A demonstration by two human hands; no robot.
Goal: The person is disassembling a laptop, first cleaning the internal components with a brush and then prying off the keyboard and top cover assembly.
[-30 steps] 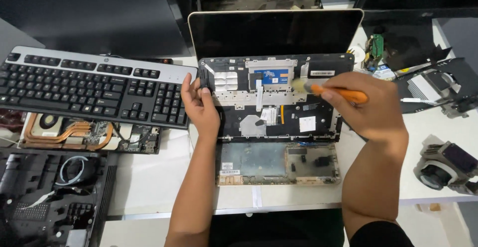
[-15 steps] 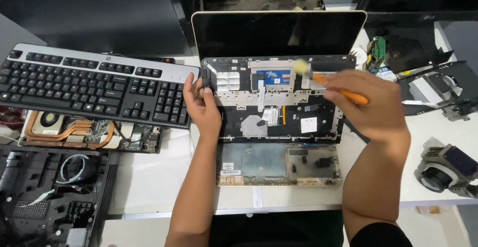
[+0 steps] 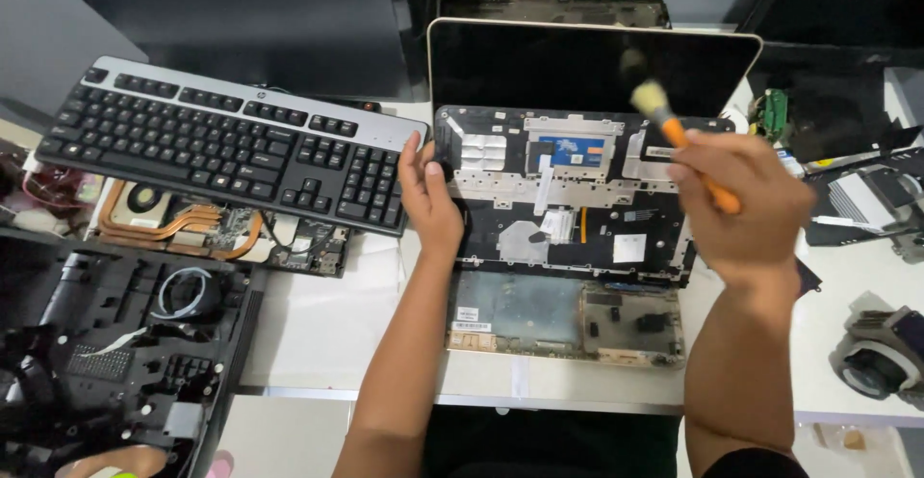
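The laptop screen [image 3: 587, 64] stood dark, cream-framed, upright behind the opened base. A white square label [image 3: 629, 248] and a blue patch [image 3: 572, 150] sat inside. A barcode sticker [image 3: 468, 319] lay lower left.

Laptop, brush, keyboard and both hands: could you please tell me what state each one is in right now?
Laptop: open, inner panel exposed, screen dark.
Brush: gripped, raised, bristles blurred above the panel.
Right hand: closed on the brush handle.
Left hand: resting on the laptop's left edge.
Keyboard: lying over a copper-piped board, untouched.
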